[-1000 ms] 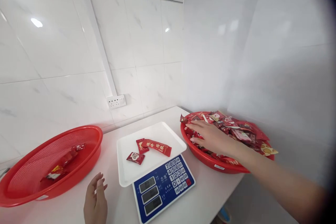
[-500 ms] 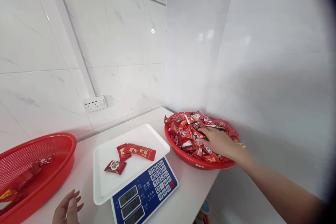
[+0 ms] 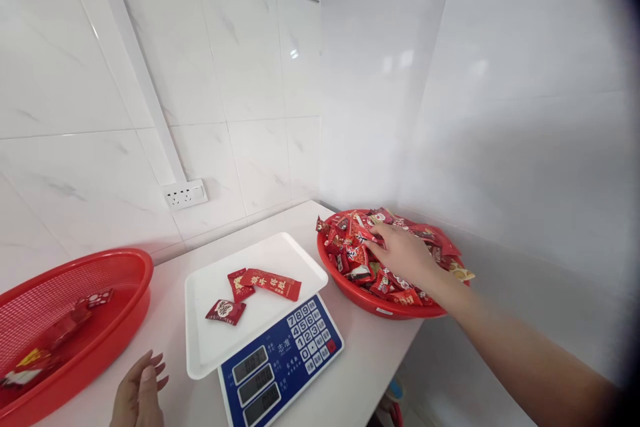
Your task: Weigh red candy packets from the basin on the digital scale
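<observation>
My right hand (image 3: 403,252) reaches into the red basin (image 3: 370,303) at the right, which is heaped with red-wrapped candies (image 3: 353,253); its fingers curl down among the wrappers, and what they hold, if anything, is hidden. My left hand (image 3: 139,395) rests on the white counter near the front edge, fingers loosely spread, holding nothing. Between the hands stands a blue digital scale (image 3: 280,363) with a white tray (image 3: 210,347). On the tray lie a long red packet (image 3: 273,284) and two small red candies (image 3: 225,311).
A red mesh basket (image 3: 120,280) at the left holds a few wrapped candies (image 3: 60,333). A wall socket (image 3: 185,195) sits on the tiled wall behind the scale. The counter's front edge runs just right of the scale, with floor below.
The view swung right, then slightly back. My right hand shifted within the candy basin, from its left part toward the middle and back left. My left hand stayed on the counter.
</observation>
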{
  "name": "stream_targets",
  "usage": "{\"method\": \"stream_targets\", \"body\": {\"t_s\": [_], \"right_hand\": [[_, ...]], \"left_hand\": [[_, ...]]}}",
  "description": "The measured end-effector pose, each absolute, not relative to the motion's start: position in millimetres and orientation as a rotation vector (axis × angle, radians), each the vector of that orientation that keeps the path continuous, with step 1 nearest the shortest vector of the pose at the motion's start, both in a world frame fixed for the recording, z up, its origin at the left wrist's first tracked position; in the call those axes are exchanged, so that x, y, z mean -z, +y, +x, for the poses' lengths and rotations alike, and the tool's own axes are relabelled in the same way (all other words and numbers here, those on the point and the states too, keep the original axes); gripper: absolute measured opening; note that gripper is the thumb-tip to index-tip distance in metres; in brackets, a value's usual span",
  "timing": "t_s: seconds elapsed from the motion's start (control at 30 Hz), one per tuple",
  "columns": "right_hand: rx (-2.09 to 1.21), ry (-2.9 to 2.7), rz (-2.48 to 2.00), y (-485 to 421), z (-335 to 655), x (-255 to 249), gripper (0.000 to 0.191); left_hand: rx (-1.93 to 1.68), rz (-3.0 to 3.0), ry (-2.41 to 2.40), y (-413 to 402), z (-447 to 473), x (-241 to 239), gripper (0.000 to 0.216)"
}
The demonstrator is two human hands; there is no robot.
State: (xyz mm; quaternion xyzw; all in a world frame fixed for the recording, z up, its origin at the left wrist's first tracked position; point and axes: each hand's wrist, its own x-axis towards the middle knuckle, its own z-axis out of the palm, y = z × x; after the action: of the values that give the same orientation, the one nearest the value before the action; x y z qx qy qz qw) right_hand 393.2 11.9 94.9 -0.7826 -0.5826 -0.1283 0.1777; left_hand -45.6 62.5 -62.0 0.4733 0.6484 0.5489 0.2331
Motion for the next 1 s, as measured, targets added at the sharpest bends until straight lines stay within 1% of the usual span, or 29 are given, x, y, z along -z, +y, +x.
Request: {"method": "stream_targets", "body": {"t_s": [0.1,0.23,0.33,0.47,0.5,0.6,0.73,0.9,1.0], "right_hand": [[0.255,-1.747,-2.048,26,360,-98,0.016],[0.104,-1.928,-1.836,48,303,-93,0.017],[-0.008,-2.127,-1.640,59,266,-81,0.025],[-0.202,-2.508,-1.330,62,243,-60,0.048],[-0.266,-2.563,-1.303,62,241,-56,0.050],[-0.409,-2.612,-1.330,66,243,-46,0.044],[-0.316,-2.563,-1.432,75,250,-41,0.036],[-0.165,-2.418,-1.493,64,278,-56,0.042],[-0.022,-2.246,-1.663,43,318,-72,0.042]], "left_hand": [[-1.438,1.286,1.811,53,-40,49,0.054],[-1.470,1.277,1.812,47,-33,38,0.053],[-1.493,1.265,1.812,46,-32,36,0.053],[-1.560,1.263,1.787,44,-34,35,0.051],[-1.573,1.263,1.780,43,-34,35,0.050],[-1.559,1.262,1.782,42,-33,34,0.049],[-1.548,1.278,1.767,43,-34,36,0.051],[-1.540,1.271,1.764,46,-38,40,0.052],[-1.529,1.288,1.760,50,-43,46,0.052]]}}
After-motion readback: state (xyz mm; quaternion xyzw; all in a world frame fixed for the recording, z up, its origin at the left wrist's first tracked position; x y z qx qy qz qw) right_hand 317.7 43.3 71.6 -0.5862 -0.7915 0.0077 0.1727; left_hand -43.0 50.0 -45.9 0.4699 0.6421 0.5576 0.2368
